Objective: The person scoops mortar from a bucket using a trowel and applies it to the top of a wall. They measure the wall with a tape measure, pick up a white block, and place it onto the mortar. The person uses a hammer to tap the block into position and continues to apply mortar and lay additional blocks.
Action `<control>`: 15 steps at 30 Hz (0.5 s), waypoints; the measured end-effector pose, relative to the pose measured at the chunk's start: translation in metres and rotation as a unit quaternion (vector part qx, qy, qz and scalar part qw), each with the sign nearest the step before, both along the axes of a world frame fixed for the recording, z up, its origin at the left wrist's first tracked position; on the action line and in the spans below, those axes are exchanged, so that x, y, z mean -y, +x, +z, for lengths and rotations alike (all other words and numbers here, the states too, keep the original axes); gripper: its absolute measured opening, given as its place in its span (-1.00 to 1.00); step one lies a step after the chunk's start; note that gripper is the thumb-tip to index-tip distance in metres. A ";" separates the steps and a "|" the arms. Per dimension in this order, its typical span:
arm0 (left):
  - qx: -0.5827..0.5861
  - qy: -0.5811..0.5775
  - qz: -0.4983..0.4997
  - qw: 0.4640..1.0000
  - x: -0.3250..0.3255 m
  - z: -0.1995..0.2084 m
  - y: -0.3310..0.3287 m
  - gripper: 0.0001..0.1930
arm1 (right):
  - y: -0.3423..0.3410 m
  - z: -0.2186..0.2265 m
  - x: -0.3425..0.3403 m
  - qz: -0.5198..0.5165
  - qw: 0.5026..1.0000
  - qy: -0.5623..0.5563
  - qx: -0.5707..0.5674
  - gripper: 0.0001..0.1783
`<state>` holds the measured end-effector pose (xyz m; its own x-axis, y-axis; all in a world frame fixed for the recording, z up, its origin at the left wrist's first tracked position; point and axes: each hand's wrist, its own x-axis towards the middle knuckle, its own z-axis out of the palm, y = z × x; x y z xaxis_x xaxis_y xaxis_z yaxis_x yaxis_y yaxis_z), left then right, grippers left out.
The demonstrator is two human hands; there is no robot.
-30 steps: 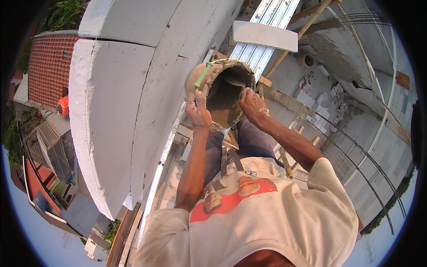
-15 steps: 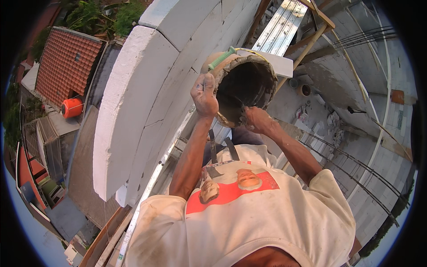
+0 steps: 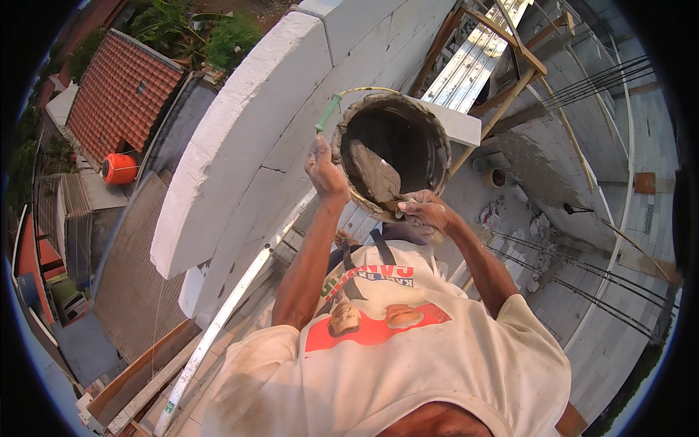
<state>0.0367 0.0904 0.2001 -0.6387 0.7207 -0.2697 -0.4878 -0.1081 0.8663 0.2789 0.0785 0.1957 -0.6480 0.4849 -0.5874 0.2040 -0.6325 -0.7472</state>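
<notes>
A round mortar-crusted bucket (image 3: 442,131) tips toward me above my chest, its dark mouth facing up. My left hand (image 3: 325,171) is closed at the bucket's left side, its fingertips at the lower end of the green grip on the wire bucket handle (image 3: 328,113). My right hand (image 3: 428,210) pinches a trowel at the near rim. The trowel blade (image 3: 375,171), coated in wet grey mortar, lies in the bucket's mouth, pointing up and left. Mortar deeper inside is in shadow.
A pale block wall (image 3: 240,138) rises to my left, with a long metal straightedge (image 3: 233,320) along its foot. Ribbed metal decking (image 3: 477,54) and wooden poles (image 3: 502,105) stand ahead. Steel bars (image 3: 575,269) cross the right side above a lower floor with rubble and small buckets (image 3: 495,177).
The trowel has come up into sight in the bucket with mortar on its blade. The handle grip has swung left and down, and my right hand has moved slightly right and lower.
</notes>
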 end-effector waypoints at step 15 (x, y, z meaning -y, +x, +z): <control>0.031 -0.120 0.125 0.984 0.004 -0.097 0.012 -0.43 | -0.030 0.099 -0.259 -0.106 0.958 0.179 -0.198 -0.77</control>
<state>0.0487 0.0866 0.1028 -0.7655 0.4537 -0.4563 -0.5238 -0.0276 0.8514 0.2485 0.3380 0.2949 -0.6511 0.7539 -0.0876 -0.2448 -0.3178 -0.9160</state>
